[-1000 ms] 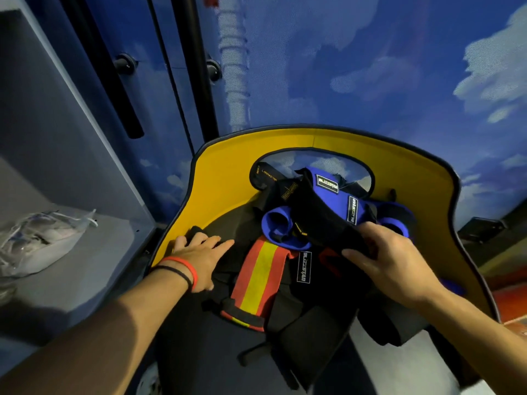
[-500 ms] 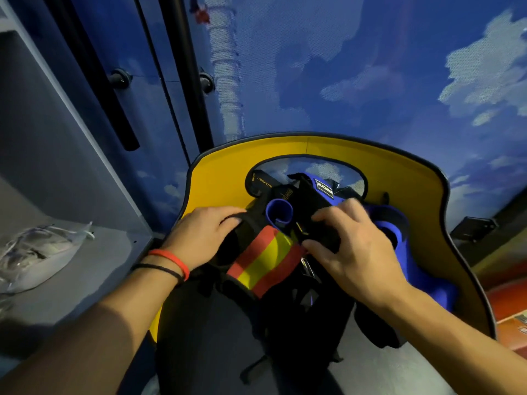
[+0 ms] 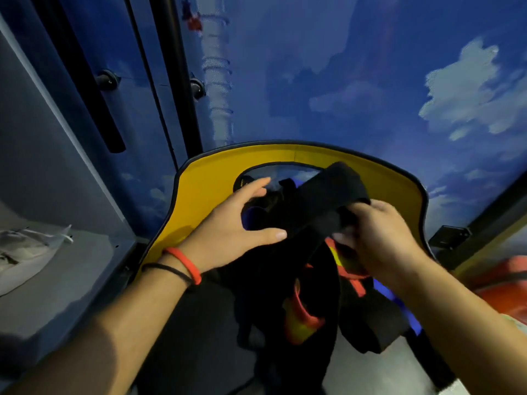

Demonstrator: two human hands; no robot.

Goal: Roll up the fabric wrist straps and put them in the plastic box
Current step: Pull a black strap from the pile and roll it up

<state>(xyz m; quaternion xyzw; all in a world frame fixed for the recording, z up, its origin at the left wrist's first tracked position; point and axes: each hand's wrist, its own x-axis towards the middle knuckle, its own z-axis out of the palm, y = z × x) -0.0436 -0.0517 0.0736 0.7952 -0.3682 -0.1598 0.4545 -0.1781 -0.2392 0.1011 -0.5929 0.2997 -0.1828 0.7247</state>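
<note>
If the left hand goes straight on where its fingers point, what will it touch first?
Probably the black strap that the right hand pinches, just ahead of the left hand; depth is hard to judge.

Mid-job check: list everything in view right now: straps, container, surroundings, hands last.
black strap: one, black, looped above the pile
strap pile: count unclear, mostly black, inside the yellow bin
red-and-yellow strap: count unclear, red with yellow, within the pile
blue strap roll: one, blue, pile's top left
yellow bin: one, yellow with black rim, against the cloud-painted wall
plastic bag: one, whitish, on the grey shelf
wristbands: two, red and black, left wrist
left hand: spread over the blue roll
right hand: pinches the black strap
</note>
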